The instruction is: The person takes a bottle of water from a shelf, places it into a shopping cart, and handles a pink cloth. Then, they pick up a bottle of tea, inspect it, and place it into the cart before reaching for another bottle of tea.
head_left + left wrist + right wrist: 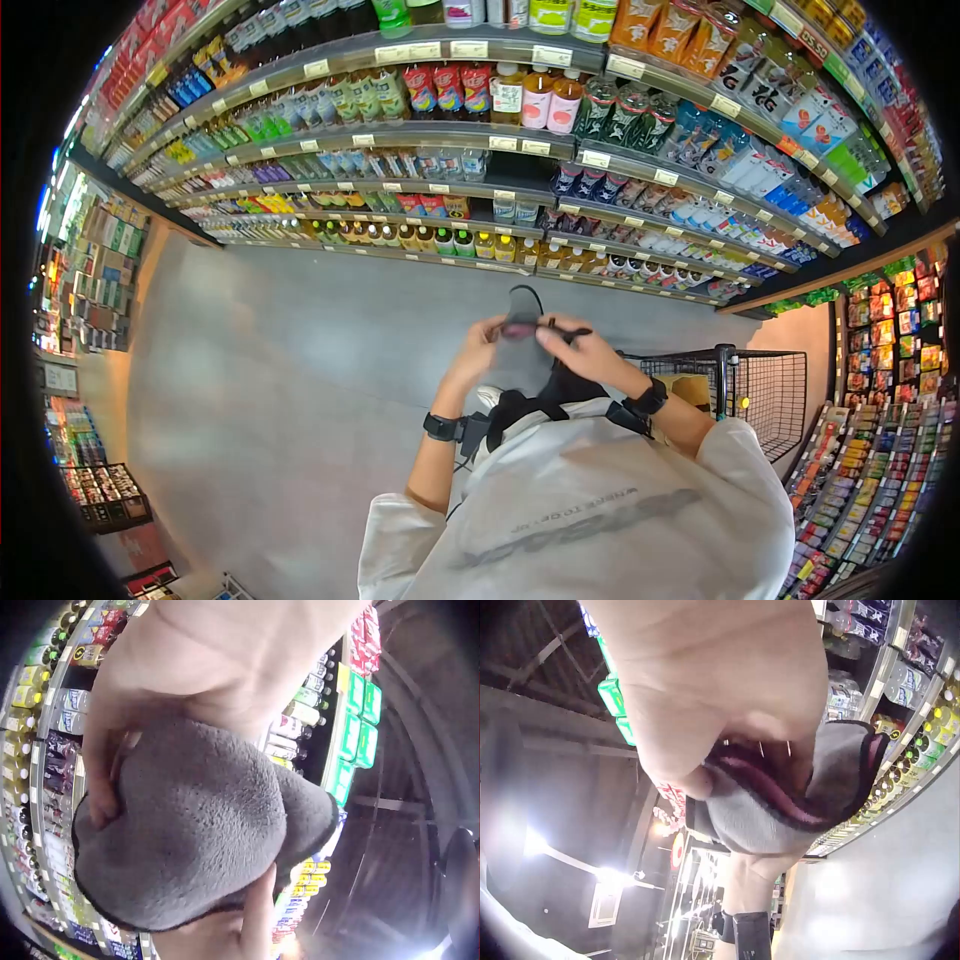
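Note:
Both hands hold a soft grey fleece cloth (522, 302) with black edging in front of the body. In the left wrist view, the plush grey face of the cloth (195, 817) is spread wide, with fingers of the left hand (187, 667) curled over its side. The right hand (575, 350) grips the other side, its thumb and fingers pinching the folded edge in the right wrist view. A pinkish strip shows inside the fold there. The left hand (484, 345) is opposite, at the far side of the cloth. Some fingertips are hidden by the cloth.
Long shelves (440, 133) of bottled drinks stretch across the front. A black wire shopping cart (775, 400) stands at the right, with a brown item (688, 392) in it. Racks of packets (870, 460) stand further right. Grey floor (300, 330) lies between shelves and person.

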